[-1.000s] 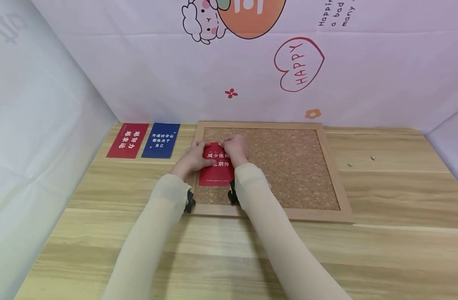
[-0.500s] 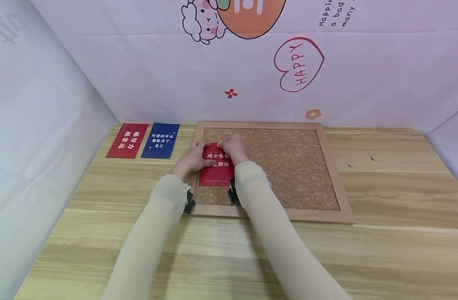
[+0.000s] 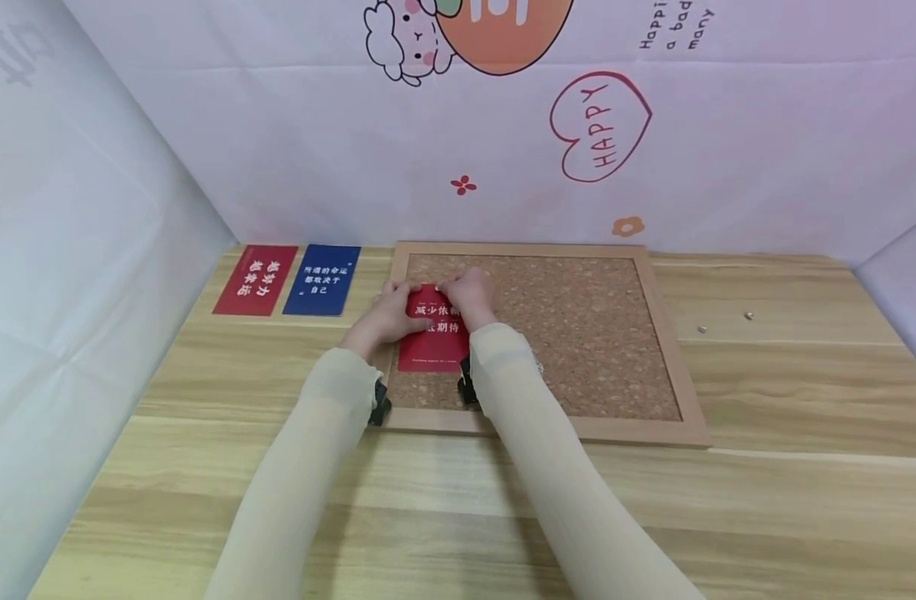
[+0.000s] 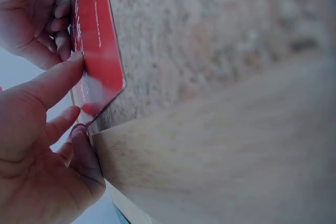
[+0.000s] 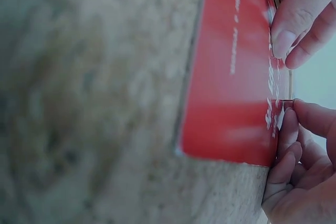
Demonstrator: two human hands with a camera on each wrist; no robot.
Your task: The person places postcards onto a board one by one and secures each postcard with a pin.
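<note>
A red card [image 3: 431,354] with white Chinese writing lies on the left part of a wood-framed cork board [image 3: 588,333]. My left hand [image 3: 386,318] rests at its left edge, the thumb [image 4: 63,77] laid straight over the printed face and the other fingers spread toward the frame. At the card's top edge, my right hand [image 3: 473,296] pinches a small push pin [image 5: 286,104] between thumb and curled fingers. Most of the pin is covered by the fingertips. In the right wrist view the card's lower corner lies flat over the cork.
To the left of the board, another red card [image 3: 255,281] and a blue card [image 3: 322,281] lie on the wooden table [image 3: 202,467]. Two small silvery pieces [image 3: 748,316] are on the table to the right. A white printed cloth [image 3: 315,150] hangs behind the board.
Both hands stay at the card. The fingertips of my right hand shift very slightly at its top edge; the card keeps its place.
</note>
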